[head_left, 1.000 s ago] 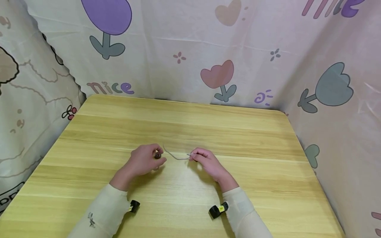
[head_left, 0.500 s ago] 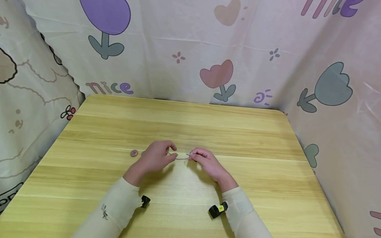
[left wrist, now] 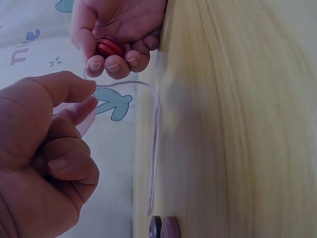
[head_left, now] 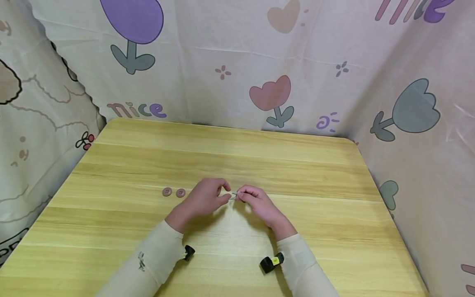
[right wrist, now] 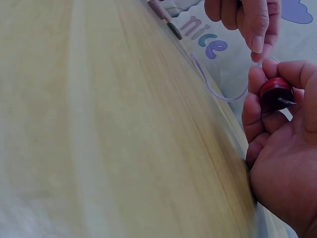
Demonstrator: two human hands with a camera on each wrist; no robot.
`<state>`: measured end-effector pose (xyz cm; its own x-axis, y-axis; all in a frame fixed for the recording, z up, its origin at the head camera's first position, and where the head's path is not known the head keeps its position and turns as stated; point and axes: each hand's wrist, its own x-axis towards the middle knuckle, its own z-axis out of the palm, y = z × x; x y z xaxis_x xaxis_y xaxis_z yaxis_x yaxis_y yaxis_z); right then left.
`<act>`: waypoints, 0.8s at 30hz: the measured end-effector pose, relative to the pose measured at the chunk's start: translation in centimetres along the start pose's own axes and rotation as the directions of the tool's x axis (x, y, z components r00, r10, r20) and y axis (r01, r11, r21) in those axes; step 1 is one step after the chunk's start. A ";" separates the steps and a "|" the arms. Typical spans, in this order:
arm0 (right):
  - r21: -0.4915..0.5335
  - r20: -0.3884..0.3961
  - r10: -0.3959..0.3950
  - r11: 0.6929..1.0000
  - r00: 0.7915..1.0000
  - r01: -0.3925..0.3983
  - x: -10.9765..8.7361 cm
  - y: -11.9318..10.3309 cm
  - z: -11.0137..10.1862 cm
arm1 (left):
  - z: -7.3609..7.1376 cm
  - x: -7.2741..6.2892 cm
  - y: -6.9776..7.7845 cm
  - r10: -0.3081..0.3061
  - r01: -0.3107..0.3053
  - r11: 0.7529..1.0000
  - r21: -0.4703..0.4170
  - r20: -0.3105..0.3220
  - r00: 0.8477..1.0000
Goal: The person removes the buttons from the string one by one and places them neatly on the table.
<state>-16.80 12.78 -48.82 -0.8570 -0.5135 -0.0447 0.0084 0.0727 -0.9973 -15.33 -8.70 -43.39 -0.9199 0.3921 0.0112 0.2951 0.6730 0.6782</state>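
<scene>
My right hand [head_left: 259,204] pinches a red button stack [left wrist: 110,46], with fingertips together in the left wrist view. A whitish cord tip [right wrist: 286,101] shows on the stack's face in the right wrist view. From those fingers the pale cord [left wrist: 154,129] curves away and hangs down over the table. My left hand [head_left: 209,196] is close beside the right, thumb and index finger apart around the cord's near part; the other fingers are bent. Whether it touches the cord I cannot tell.
Two brownish-pink buttons [head_left: 167,191] lie on the wooden table [head_left: 222,152] left of my left hand. A dark button [left wrist: 155,227] lies close to one in the left wrist view; the head view hides it. Patterned cloth [head_left: 208,41] surrounds the table.
My left hand has moved right, up to my right hand, uncovering the two brownish-pink buttons. The dark button seen earlier is now hidden in the head view. My right hand has stayed put.
</scene>
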 end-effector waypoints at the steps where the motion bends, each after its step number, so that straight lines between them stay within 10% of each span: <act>1: 0.001 0.003 0.004 1.000 1.000 -0.004 -0.1 -0.4 0.1 | 0.1 0.0 0.0 0.005 -0.005 1.000 0.002 -0.003 1.000; 24: -0.012 0.022 -0.007 1.000 1.000 0.007 -0.1 0.0 0.0 | 1.0 0.9 -0.3 0.013 -0.013 0.999 -0.030 0.004 1.000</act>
<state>-16.76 12.85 -48.80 -0.8453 -0.5329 -0.0389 -0.0041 0.0794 -0.9968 -15.94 -7.91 -44.33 -0.9150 0.4031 0.0173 0.2991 0.6489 0.6997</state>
